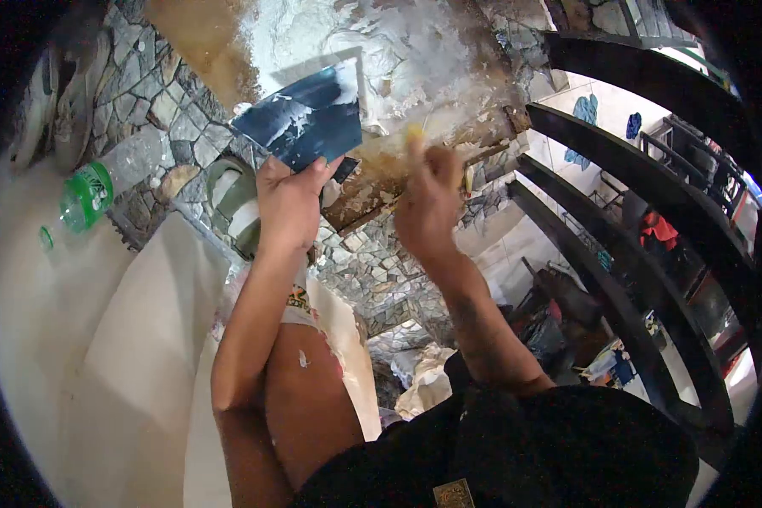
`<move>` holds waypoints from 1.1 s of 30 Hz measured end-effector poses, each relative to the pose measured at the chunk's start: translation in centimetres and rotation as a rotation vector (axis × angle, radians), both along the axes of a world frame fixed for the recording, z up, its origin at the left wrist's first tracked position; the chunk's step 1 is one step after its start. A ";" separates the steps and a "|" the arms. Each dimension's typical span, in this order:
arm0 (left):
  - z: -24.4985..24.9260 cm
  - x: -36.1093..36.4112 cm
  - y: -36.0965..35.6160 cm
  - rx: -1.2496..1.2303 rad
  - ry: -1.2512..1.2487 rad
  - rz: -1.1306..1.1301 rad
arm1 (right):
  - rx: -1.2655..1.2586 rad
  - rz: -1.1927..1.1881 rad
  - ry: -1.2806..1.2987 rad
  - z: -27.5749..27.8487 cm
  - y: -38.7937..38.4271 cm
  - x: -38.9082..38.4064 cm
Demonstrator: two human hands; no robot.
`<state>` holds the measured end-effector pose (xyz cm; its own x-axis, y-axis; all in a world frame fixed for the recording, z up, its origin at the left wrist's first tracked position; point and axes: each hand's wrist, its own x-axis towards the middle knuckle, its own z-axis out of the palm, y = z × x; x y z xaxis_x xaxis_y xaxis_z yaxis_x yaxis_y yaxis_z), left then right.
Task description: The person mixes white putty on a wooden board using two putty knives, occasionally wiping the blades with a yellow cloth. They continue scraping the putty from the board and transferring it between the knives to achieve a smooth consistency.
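Note:
My left hand [292, 199] is closed on the lower edge of a flat dark blue plate [313, 127], thumb across its face. White paste streaks the plate and coats its upper right corner. My right hand [432, 207] is raised to the right of the plate, apart from it and slightly blurred. Its fingers are curled, and a small yellow tip [414, 134] shows at the top; I cannot make out what it belongs to. Beyond both hands, a brown board [207, 51] carries a thick spread of white paste [330, 34].
A clear plastic bottle with a green label [89, 195] lies at left on stone-patterned flooring [182, 114]. A round container [233, 203] with white inside sits beside my left wrist. Dark curved slats [635, 144] fill the right side. Pale sheeting [144, 322] covers the lower left.

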<state>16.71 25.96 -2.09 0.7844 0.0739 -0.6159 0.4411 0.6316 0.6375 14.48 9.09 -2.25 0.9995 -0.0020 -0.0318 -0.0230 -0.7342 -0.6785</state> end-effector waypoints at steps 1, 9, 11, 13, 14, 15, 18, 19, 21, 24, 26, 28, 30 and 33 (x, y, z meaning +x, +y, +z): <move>-0.2 -0.3 -0.5 0.080 0.018 0.002 | 0.050 0.086 -0.008 0.0 0.8 -0.4; 0.4 -0.7 -0.8 0.284 0.120 -0.338 | 0.145 0.264 -0.062 -1.6 3.2 -1.0; -0.9 -1.3 -0.6 0.363 0.128 -0.474 | 0.131 0.302 -0.039 -0.9 3.0 -0.4; -1.4 -1.3 -0.7 0.304 0.178 -0.534 | 0.098 0.341 0.004 -0.2 2.9 0.1; -1.6 -1.5 -0.9 0.251 0.167 -0.469 | 0.081 0.358 0.028 0.1 2.8 0.2; -1.6 -1.6 -1.1 0.199 0.156 -0.406 | 0.039 0.356 0.021 0.5 2.9 0.1; -1.0 -1.6 -1.2 0.203 0.101 -0.329 | -0.080 0.321 0.024 1.3 2.9 0.0; -0.6 -1.3 -1.1 0.231 0.076 -0.320 | -0.115 0.299 0.034 1.2 2.6 -0.1; -1.2 -1.6 -0.4 0.219 0.153 -0.257 | -0.212 0.234 0.075 0.5 1.7 -0.3; 0.7 0.1 0.5 0.299 0.036 -0.054 | -0.273 0.119 0.134 -1.5 -1.6 -1.3; -0.6 0.0 2.5 0.344 -0.037 0.025 | -0.147 0.083 0.124 -3.1 -4.6 -1.5; -1.4 -0.1 4.2 0.368 -0.064 0.038 | -0.068 0.118 0.247 -3.5 -6.3 -1.4; -0.3 0.9 4.4 0.209 -0.015 0.132 | 0.007 0.229 0.491 -4.8 -7.3 -2.2; 0.6 0.9 3.7 0.293 0.042 0.076 | -0.075 0.540 0.767 -5.2 -6.3 -5.0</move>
